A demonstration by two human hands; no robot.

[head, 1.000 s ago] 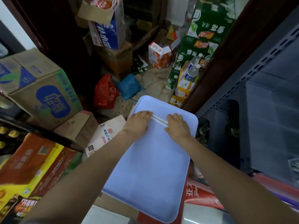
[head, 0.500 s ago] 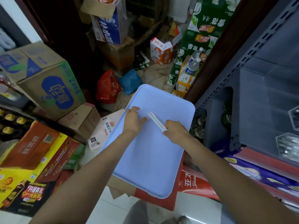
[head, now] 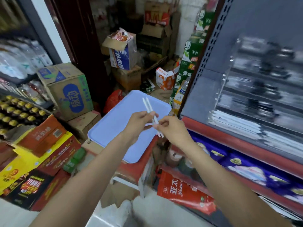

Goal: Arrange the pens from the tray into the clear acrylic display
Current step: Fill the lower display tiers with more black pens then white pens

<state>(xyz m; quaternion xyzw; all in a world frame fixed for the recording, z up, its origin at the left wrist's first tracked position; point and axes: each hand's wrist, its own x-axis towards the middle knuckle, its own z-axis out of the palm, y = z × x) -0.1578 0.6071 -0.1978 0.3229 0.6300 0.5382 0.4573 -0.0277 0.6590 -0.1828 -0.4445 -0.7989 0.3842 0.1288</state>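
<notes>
Two white pens are held side by side above the tray, tips angled up and far. The tray is pale blue, flat and bare, resting on boxes. The clear display stands on the right, blurred.

cluttered storeroom, stacked cartons

Blue-printed cardboard box, red plastic bag, gold-capped bottles on the left.

Both hands pinch two pens (white) above tray.
</notes>
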